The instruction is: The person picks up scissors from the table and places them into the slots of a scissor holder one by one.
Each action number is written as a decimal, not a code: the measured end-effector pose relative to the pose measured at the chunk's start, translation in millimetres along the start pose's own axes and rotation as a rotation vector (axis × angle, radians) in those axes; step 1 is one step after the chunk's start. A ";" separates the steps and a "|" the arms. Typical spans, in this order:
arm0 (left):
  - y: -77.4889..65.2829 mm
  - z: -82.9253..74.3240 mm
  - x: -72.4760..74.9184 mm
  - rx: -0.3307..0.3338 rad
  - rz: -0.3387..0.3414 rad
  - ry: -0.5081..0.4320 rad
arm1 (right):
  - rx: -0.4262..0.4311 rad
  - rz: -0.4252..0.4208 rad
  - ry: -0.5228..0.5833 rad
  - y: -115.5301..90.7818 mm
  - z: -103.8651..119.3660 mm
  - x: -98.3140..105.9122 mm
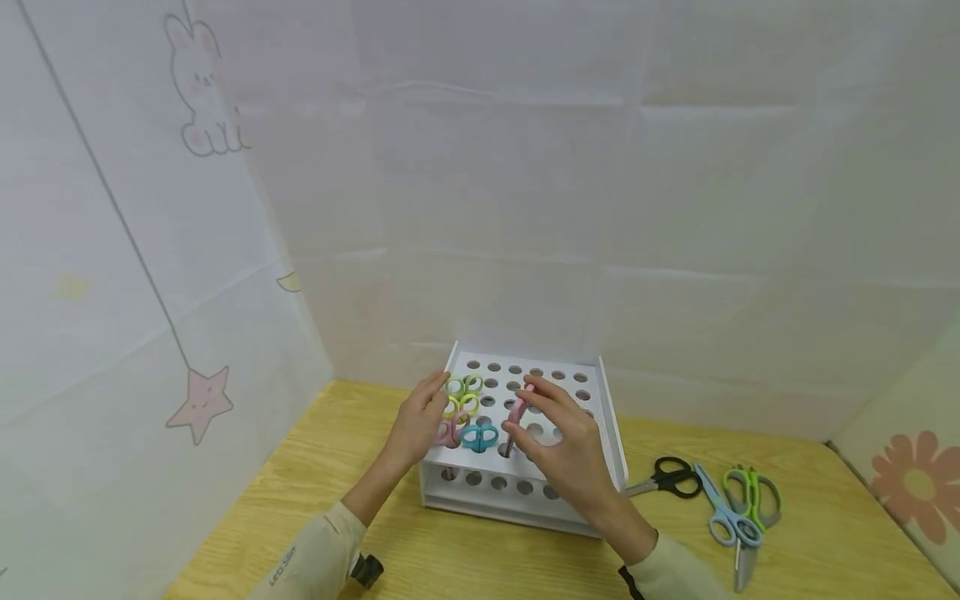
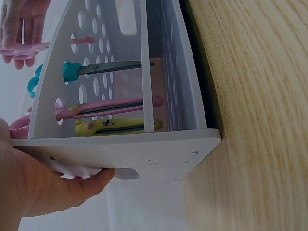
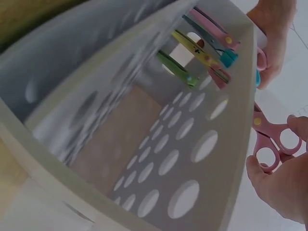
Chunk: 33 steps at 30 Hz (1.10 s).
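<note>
A white two-tier rack (image 1: 480, 462) with rows of round holes stands on the table. My right hand (image 1: 573, 446) pinches pink scissors (image 3: 269, 130) by the handle loops, their tip in a front-row hole. On the rack's left side my left hand (image 1: 416, 423) grips the side panel, fingers at its cutout. Beside that hand, several scissors hang in holes with handles up: green scissors (image 3: 178, 71), yellow scissors (image 2: 110, 126), other pink scissors (image 2: 108, 108) and, in the front row, teal scissors (image 2: 72, 71).
Right of the rack lie black-handled scissors (image 1: 666, 478), light blue scissors (image 1: 722, 503) and green-and-grey scissors (image 1: 754, 504), the last two overlapping. A pale patterned sheet (image 1: 495, 183) hangs behind the wooden table (image 1: 420, 554).
</note>
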<state>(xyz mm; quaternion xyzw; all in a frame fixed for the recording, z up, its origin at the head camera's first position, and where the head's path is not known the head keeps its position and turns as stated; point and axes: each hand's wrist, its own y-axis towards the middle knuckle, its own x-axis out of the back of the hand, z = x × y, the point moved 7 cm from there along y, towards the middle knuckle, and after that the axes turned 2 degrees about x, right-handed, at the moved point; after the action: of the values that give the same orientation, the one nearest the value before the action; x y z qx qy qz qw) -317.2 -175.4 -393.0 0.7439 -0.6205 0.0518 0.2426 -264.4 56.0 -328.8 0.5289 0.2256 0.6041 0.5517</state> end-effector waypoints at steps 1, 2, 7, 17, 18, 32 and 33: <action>-0.1 1.0 -0.4 0.004 0.001 0.001 | -0.001 0.004 0.002 -2.5 -1.1 -2.0; -0.2 1.8 -0.8 0.008 0.002 0.001 | -0.003 0.009 0.005 -5.1 -2.3 -4.0; -0.7 3.4 -0.8 0.023 0.001 0.001 | -0.016 0.032 0.004 -13.3 -6.0 -13.9; -0.5 2.8 -1.8 0.023 0.009 -0.009 | -0.051 0.058 -0.155 -25.1 -7.5 -28.8; -0.5 2.9 -2.0 0.027 0.009 -0.010 | -0.051 0.056 -0.165 -26.1 -7.3 -29.4; 0.6 1.8 -1.1 0.025 0.003 -0.014 | -0.042 0.057 -0.196 -30.4 -5.5 -39.7; 0.4 1.6 -0.8 0.023 0.001 -0.013 | -0.046 0.066 -0.202 -30.8 -5.0 -41.0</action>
<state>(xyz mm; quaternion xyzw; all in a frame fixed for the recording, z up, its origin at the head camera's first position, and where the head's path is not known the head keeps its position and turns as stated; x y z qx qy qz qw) -318.0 -175.5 -394.6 0.7465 -0.6220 0.0540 0.2300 -262.6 29.3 -372.8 0.5816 0.1374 0.5706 0.5633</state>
